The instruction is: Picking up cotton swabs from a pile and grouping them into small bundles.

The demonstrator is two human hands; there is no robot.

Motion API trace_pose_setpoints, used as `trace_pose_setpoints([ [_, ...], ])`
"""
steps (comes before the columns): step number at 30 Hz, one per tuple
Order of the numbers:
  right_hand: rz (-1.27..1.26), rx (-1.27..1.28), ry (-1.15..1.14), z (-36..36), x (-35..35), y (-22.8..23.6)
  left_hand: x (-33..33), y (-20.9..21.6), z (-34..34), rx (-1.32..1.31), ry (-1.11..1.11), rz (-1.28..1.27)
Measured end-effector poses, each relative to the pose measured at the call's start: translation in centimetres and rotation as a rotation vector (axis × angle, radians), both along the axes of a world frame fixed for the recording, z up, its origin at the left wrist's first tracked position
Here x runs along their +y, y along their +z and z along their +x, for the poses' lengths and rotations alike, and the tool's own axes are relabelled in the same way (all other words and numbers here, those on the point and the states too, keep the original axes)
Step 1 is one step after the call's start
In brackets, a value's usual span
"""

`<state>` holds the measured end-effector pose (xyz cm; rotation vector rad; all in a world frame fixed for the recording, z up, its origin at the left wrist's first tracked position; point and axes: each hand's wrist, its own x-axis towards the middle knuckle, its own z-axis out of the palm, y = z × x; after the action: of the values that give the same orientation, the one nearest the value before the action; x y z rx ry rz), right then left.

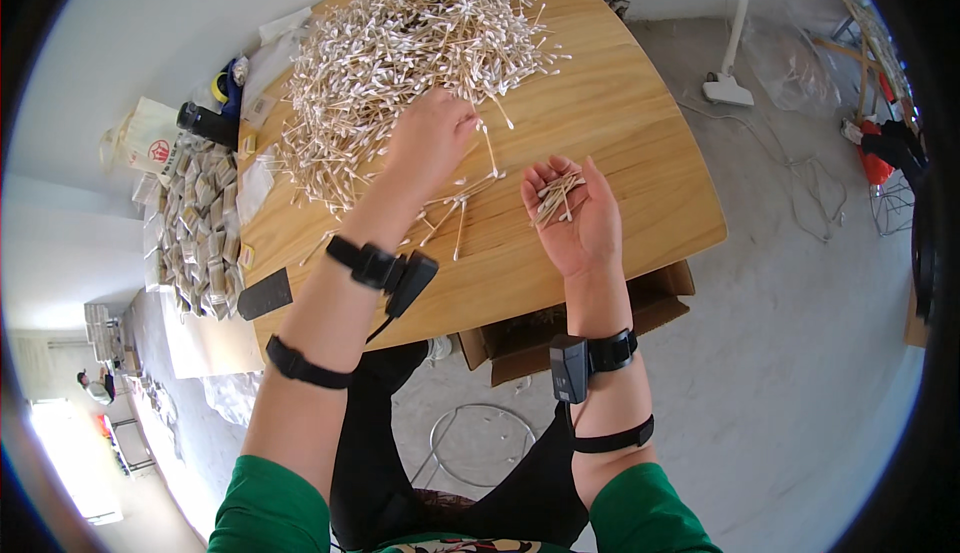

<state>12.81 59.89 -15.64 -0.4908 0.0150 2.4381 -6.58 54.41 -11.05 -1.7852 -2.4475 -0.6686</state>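
Note:
A large heap of white-tipped cotton swabs (pixel 400 63) with wooden sticks covers the far left and middle of the wooden table (pixel 640 123). Over the heap's near right edge is my left hand (pixel 430 138), its fingers drawn together in a pinch. One cotton swab (pixel 490 151) extends from those fingertips toward the tabletop. To the right, my right hand (pixel 578 218) is turned palm up, fingers curled around a small bunch of cotton swabs (pixel 558 199). Several loose swabs (pixel 459 228) lie on the wood between my left wrist and right hand.
Many small packs of swabs (pixel 205 223) are piled left of the table, near a black cylinder (pixel 207 125). A dark flat piece (pixel 265 295) lies at the left edge. Below the near edge stands an open cardboard box (pixel 515 345); a cable (pixel 770 138) crosses the floor.

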Motion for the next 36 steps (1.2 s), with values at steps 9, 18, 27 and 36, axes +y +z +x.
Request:
trace_pose_setpoints([
  [9,-0.001,0.002,0.001,0.1,0.2,-0.5,2.9,-1.7,-0.9,0.083,0.211,-0.24],
  [18,-0.005,0.008,0.001,0.3,0.0,-0.2,0.5,-1.8,-3.6,-0.344,0.089,0.076],
  [27,0.014,0.044,0.039,-0.2,-0.3,-0.3,-3.3,-1.5,-3.5,-1.478,0.186,0.723],
  [36,0.019,0.031,0.13,-1.4,-2.0,0.3,-2.4,2.1,3.3,-0.943,0.165,0.097],
])
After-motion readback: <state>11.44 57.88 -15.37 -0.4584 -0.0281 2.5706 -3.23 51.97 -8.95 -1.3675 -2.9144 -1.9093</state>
